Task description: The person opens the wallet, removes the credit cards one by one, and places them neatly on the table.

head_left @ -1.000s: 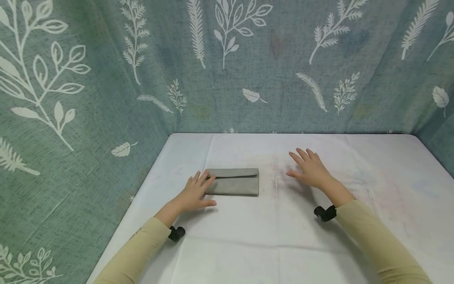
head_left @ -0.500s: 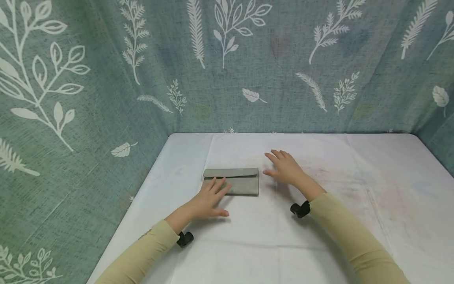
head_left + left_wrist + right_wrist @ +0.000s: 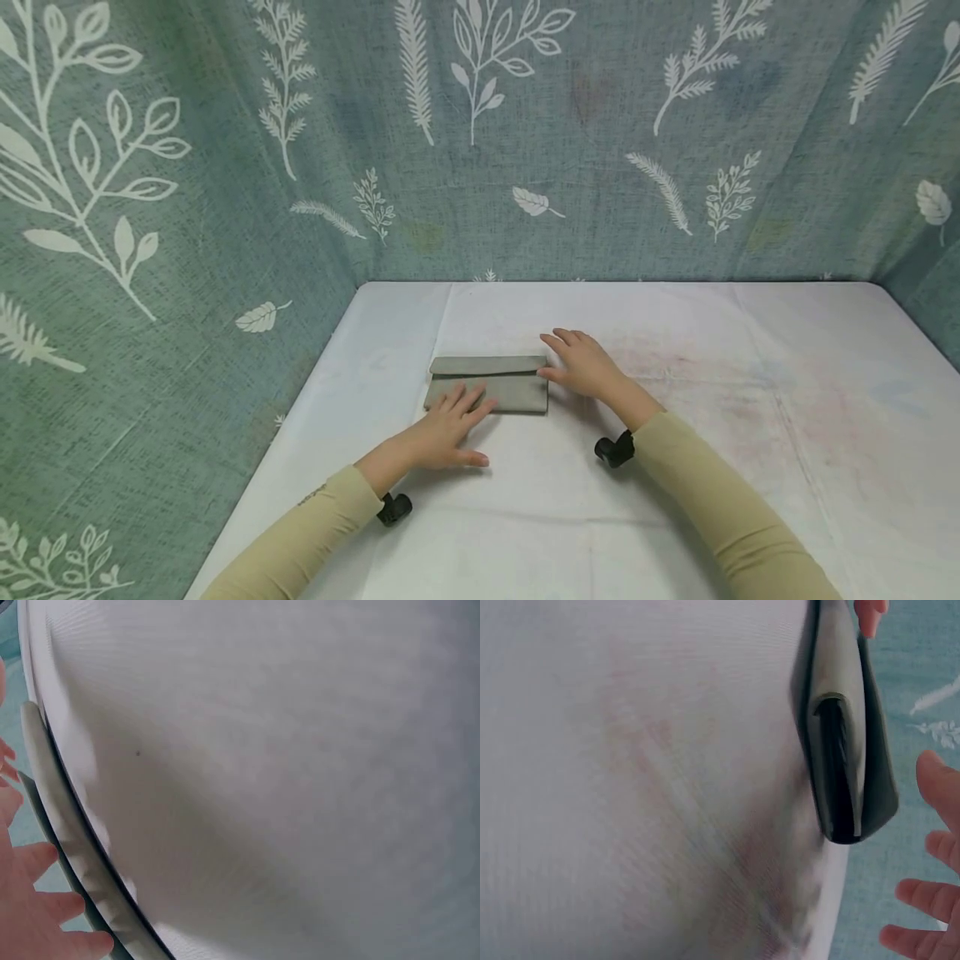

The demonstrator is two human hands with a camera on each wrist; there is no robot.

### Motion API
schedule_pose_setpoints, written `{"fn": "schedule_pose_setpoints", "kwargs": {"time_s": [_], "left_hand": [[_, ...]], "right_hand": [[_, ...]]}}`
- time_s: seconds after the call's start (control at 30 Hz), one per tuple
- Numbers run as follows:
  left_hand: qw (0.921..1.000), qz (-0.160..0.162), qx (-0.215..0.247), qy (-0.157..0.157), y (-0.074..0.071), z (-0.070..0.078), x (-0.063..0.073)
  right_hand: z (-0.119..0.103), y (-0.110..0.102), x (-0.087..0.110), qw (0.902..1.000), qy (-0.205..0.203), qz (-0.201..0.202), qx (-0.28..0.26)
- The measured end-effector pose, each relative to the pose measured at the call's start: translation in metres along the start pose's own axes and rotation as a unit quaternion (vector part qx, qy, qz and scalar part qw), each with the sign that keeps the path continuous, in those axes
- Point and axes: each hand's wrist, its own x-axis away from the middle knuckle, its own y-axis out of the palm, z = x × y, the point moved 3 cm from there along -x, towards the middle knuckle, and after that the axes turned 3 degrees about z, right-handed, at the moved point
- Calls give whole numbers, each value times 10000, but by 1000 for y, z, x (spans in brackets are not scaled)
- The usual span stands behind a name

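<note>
A flat grey case with a fold-over flap, like a long wallet (image 3: 510,393), lies on the white table. Its flap runs along the far side, and the right wrist view shows its dark hollow end. My left hand (image 3: 442,433) has its fingers spread over the near left part of the wallet; whether the fingertips touch it I cannot tell. My right hand (image 3: 588,367) is at the wallet's right end, fingers spread and extended, thumb near the flap's corner. Neither hand grips anything. In the left wrist view, the left fingers (image 3: 60,904) appear beside the wallet's edge.
A white cloth with creases and faint reddish stains covers the table (image 3: 697,500). Behind and to the left hangs a green-blue curtain (image 3: 480,192) with white leaf prints. Black wrist cameras (image 3: 615,450) sit by both sleeves.
The right hand has moved left to the wallet's right end. The left hand has shifted right and nearer the person, uncovering the wallet's left end. The wallet looks unmoved.
</note>
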Motion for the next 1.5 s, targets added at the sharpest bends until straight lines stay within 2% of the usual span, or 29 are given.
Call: {"fn": "schedule_pose_setpoints", "kwargs": {"time_s": [0.3, 0.73, 1.07, 1.27, 1.5], "left_hand": [[9995, -120, -176, -213, 2, -3, 4], [9991, -175, -355, -129, 5, -7, 3], [9983, -324, -395, -267, 1, -4, 1], [9987, -273, -387, -196, 3, -4, -1], [9987, -269, -345, -243, 3, -6, 2]], "right_hand": [[-5, 8, -1, 9999, 24, -160, 6], [-21, 11, -8, 9997, -141, -176, 47], [-35, 20, -19, 9991, -310, -291, 41], [-42, 27, -26, 9989, -299, -288, 222], [-56, 33, -36, 9984, -340, -436, 88]]}}
